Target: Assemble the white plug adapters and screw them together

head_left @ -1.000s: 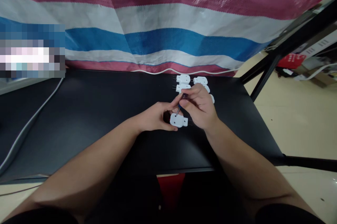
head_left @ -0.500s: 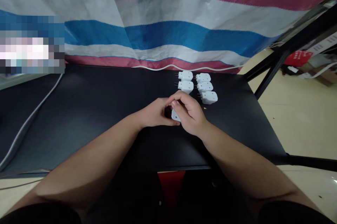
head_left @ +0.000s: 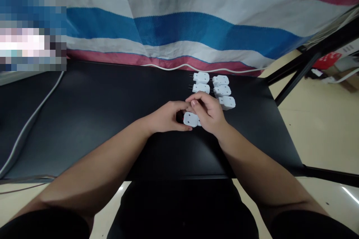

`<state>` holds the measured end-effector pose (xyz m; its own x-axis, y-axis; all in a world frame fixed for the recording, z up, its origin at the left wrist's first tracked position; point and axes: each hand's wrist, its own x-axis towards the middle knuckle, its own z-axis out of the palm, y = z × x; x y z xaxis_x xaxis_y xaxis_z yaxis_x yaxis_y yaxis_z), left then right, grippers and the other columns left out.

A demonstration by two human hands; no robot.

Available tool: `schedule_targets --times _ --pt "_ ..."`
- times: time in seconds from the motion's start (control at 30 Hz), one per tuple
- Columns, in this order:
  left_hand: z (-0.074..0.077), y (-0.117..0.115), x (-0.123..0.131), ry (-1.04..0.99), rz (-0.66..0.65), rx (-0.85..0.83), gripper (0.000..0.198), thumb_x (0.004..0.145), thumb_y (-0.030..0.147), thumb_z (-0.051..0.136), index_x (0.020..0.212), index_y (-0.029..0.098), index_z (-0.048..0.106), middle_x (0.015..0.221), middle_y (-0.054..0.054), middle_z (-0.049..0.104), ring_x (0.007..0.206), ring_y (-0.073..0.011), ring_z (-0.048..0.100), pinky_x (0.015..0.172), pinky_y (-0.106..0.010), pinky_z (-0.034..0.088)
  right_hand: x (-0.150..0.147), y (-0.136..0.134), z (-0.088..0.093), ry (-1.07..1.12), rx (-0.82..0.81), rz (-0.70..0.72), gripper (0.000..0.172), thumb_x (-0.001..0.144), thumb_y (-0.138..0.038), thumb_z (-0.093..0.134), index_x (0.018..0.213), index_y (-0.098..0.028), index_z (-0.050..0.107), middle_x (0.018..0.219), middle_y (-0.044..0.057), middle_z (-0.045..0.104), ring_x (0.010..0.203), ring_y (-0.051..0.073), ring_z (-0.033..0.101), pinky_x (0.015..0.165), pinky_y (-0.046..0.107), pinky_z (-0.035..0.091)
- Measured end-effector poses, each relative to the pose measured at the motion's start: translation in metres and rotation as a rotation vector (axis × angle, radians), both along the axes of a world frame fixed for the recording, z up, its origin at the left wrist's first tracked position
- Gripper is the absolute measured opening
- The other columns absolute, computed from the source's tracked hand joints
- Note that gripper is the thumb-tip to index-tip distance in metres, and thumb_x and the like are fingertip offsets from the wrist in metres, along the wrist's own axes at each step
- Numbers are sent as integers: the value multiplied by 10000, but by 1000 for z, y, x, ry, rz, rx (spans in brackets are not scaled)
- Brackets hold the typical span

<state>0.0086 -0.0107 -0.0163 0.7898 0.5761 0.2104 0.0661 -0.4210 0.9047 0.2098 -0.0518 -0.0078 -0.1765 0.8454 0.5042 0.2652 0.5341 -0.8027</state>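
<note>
White plug (head_left: 190, 119) showing more of its face than before, pinched by left hand's fingers (head_left: 181, 127), right hand (head_left: 209, 112) curled over it

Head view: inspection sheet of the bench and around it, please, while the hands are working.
Surface: black table.
Job's things: five white plugs in two rows, pins showing; a sixth plug at the hands.
Clutter: red item on the floor, far right.
Grippers: left hand holds the sixth plug with a dark item; right hand is over the plug, its grip hidden.
Cables: white cable at the table's left; white cable along its back edge.
Surroundings: striped tarp behind; pale floor right.
</note>
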Motion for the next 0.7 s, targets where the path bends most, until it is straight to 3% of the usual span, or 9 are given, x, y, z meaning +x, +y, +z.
schedule_targets --times 0.23,0.7 --pt "-2 -1 1 -27 -27 -99 388 790 226 888 1144 177 735 1035 -54 767 902 -195 709 811 -322 564 5 4 6 -37 65 -123 163 1053 -281 587 1008 -230 735 878 19 724 737 162 653 708 333 566" --pt "-3 -1 1 -34 -34 -79 376 794 228 889 1129 171 726 1019 -49 752 879 -188 693 793 -317 563 5 4 4 -64 106 -88 154 1032 -215 594 1013 -215 746 846 6 726 725 150 659 712 326 561"
